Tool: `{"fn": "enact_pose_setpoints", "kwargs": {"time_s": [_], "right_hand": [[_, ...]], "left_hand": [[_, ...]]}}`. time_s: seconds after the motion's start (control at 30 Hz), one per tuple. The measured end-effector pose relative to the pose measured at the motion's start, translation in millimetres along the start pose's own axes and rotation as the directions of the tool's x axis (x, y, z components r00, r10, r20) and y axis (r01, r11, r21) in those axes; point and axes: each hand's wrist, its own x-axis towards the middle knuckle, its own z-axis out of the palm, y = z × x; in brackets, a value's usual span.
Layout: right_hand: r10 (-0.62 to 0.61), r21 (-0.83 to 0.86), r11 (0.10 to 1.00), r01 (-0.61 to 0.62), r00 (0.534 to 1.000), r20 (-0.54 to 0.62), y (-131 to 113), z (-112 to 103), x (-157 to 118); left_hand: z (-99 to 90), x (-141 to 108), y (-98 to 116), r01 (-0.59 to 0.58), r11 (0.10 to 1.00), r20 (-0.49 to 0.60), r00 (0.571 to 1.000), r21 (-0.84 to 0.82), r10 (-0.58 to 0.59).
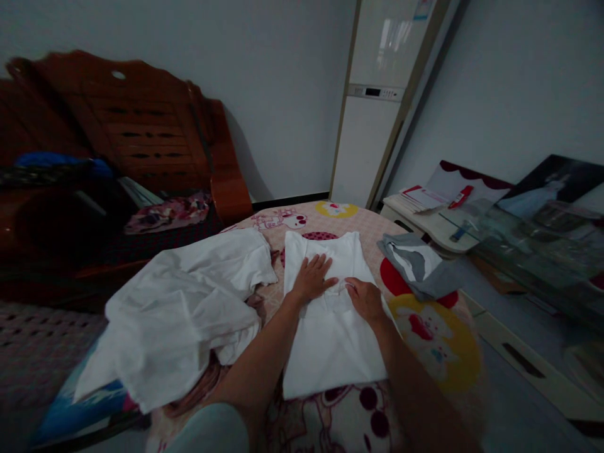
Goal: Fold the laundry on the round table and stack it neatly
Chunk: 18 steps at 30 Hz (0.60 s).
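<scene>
A white garment [330, 352], folded into a long shape, lies on a round table with a patterned pink cloth [377, 220]. On its upper left part my left hand [313, 277] rests flat with fingers spread. My right hand [364, 298] is just to the right, its thumb and fingers pinched on a fold of the same white garment near the middle. Left of it spreads a loose, crumpled white garment [179, 308]. A folded grey garment with a white print [419, 265] sits at the table's right side.
Behind on the left stands a carved wooden bench [136, 126] with clothes on it. A tall white appliance [368, 126] stands at the wall. To the right are a low cabinet [427, 220] with papers, a glass tabletop [528, 245] and a framed picture [557, 182].
</scene>
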Motion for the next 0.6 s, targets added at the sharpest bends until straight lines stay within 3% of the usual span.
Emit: {"fn": "enact_pose_setpoints", "kwargs": {"time_s": [0.17,0.33,0.47,0.6], "right_hand": [[0.013,0.137,0.991,-0.004,0.998,-0.065,5,-3,1],[-0.121,0.312,0.942,0.124,0.992,-0.031,18,-19,-15],[-0.315,0.239,0.922,0.303,0.949,0.012,31,-23,-38],[-0.343,0.081,0.935,0.344,0.939,-0.026,44,-18,-54]], "left_hand": [[-18.6,-2,2,0.051,0.977,0.032,0.998,-0.206,-0.045],[-45.8,-45,12,0.07,0.931,-0.038,0.995,-0.359,-0.09],[-50.2,-91,25,0.096,0.957,0.092,0.993,-0.274,-0.073],[-46.2,-111,29,0.065,0.99,0.106,0.993,-0.127,-0.052]]}}
